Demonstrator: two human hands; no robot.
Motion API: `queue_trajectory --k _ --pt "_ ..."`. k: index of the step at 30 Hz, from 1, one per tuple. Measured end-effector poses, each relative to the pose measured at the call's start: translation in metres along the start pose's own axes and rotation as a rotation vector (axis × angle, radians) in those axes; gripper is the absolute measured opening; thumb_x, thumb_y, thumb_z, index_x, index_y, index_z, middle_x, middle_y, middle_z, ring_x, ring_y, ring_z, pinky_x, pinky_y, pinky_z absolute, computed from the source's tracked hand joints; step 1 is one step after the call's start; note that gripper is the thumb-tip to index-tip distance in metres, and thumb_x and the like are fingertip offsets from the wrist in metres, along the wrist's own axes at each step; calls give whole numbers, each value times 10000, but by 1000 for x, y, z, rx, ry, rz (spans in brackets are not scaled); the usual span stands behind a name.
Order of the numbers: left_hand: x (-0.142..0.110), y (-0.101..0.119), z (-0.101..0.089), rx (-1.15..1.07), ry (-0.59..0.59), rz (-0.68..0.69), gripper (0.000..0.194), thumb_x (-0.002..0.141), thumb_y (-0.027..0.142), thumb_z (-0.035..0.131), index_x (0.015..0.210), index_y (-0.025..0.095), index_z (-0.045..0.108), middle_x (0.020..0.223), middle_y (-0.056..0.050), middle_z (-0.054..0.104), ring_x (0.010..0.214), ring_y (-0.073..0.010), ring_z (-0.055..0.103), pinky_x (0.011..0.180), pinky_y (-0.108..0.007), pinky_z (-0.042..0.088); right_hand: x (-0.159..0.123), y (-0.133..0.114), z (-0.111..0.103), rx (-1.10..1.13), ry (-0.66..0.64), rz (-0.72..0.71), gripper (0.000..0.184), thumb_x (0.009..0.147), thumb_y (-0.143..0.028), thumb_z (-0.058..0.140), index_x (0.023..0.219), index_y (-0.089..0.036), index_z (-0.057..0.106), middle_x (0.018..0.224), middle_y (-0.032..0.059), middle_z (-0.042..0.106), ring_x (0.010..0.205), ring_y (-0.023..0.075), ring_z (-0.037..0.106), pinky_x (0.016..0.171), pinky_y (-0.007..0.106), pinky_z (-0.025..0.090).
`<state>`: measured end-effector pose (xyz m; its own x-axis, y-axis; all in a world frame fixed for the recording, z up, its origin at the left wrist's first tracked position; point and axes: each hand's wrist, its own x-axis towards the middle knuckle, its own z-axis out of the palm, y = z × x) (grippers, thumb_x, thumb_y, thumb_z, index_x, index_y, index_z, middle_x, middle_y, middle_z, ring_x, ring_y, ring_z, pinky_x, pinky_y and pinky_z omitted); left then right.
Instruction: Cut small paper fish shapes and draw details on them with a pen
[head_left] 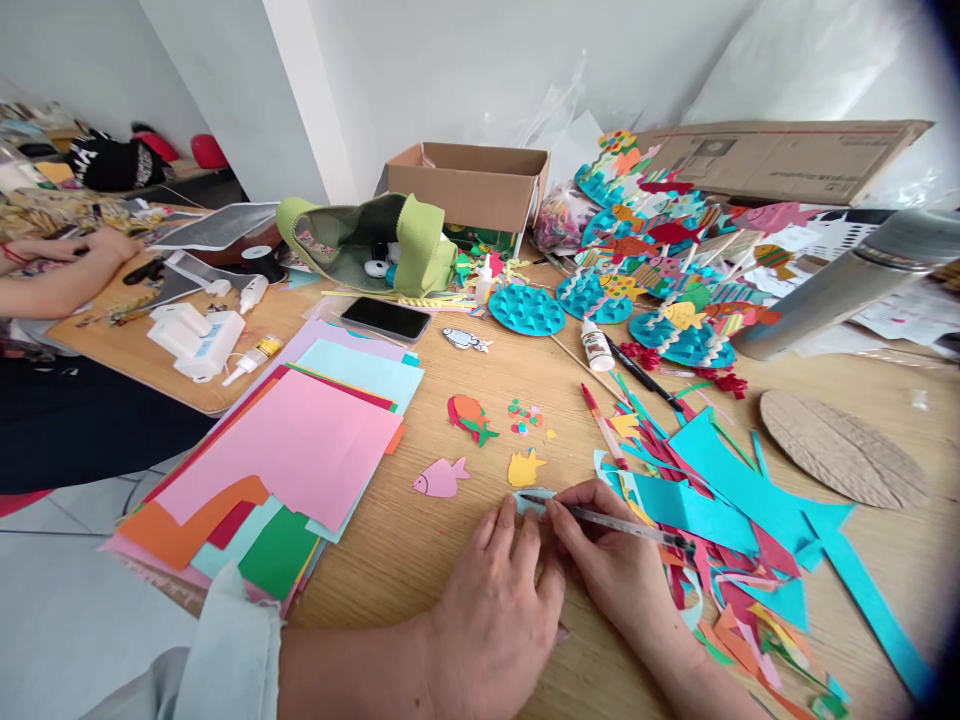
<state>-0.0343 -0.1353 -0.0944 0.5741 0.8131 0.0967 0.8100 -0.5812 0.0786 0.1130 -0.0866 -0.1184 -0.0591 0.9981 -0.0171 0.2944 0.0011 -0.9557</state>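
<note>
My right hand (611, 550) is closed around a clear-barrelled pen (630, 524), its tip on a small light blue paper cutout (534, 499). Flat on the table, my left hand (499, 590) rests its fingertips on that cutout's near edge, partly hiding it. Just beyond lie a yellow paper fish (525, 467) and a pink paper fish (441, 478) with a drawn eye and gill line. Farther off are stacked orange and red fish (469, 415), small paper dots (527, 416) and a white-and-blue fish (467, 340).
Coloured paper sheets (300, 440) lie left; paper scraps (720, 500) and a cardboard oval (840, 445) lie right. Behind stand a phone (385, 318), green pouch (424, 250), glue bottle (597, 346), blue fish-decorated bases (681, 342), metal flask (840, 290) and cardboard box (469, 185). Another person's hands (105, 248) are far left.
</note>
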Motion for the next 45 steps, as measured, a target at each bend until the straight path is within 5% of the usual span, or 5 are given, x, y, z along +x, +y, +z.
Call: queue_trajectory --k 45 --pt "0 1 -1 -7 -15 -5 569 888 461 554 1298 70 505 1321 -215 522 1284 -361 445 1050 -457 375 -1 1 0 -1 -14 6 223 841 -405 623 746 -214 559 604 -3 596 482 132 503 437 247 399"
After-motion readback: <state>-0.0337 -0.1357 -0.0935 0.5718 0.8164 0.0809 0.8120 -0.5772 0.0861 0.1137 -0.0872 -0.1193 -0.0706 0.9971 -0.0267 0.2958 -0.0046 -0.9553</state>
